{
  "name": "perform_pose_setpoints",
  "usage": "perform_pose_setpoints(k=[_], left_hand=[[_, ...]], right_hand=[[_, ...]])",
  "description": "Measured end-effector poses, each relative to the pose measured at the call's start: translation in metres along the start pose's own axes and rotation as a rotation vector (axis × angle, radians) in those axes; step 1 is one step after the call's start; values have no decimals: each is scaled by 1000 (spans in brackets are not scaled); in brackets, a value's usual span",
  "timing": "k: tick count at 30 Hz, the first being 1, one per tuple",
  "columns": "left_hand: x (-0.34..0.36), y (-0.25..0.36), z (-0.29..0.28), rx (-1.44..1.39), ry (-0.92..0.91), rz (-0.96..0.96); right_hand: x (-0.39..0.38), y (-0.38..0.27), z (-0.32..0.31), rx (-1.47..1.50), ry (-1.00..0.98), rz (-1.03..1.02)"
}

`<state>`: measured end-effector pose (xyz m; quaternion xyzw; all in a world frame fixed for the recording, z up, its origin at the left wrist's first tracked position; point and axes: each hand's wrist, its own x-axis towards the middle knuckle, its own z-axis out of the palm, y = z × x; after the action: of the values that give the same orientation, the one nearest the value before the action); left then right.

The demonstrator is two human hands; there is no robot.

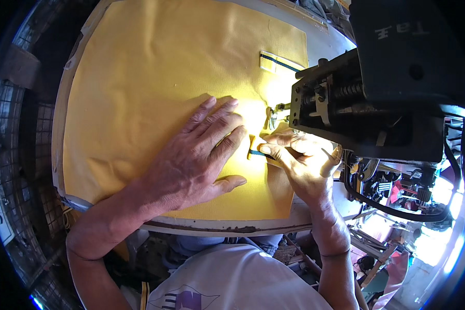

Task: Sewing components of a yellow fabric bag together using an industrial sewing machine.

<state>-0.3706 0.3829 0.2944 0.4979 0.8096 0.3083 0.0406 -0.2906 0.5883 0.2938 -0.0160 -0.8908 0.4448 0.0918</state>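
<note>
A large yellow cloth (139,77) lies spread over the sewing table. My left hand (196,155) presses flat on it with fingers spread, fingertips near the needle area. My right hand (299,165) pinches a small yellow strip with a dark blue-green stripe (254,151) just in front of the presser foot (274,114). The black sewing machine head (377,93) stands right above my right hand. A second striped yellow strip (276,62) lies on the cloth farther back.
The table edge (201,227) curves across in front of my body. A black cable (392,209) loops under the machine at the right. Wooden pieces and clutter lie on the floor at the lower right. A mesh wall stands at the left.
</note>
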Motion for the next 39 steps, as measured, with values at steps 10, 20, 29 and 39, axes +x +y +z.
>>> perform_pose_setpoints(k=[10,20,29,39], left_hand=[[-1,7,1,101,43,136],[0,12,2,142,60,179],[3,13,1,100,-12,157],[2,11,2,43,33,126]], right_hand=[[4,-5,-9,-400,-128,-160],[3,3,-10,290,-139,400],[-5,38,-7,-144,-39,-33],[7,18,-11,-327,-13,-390]])
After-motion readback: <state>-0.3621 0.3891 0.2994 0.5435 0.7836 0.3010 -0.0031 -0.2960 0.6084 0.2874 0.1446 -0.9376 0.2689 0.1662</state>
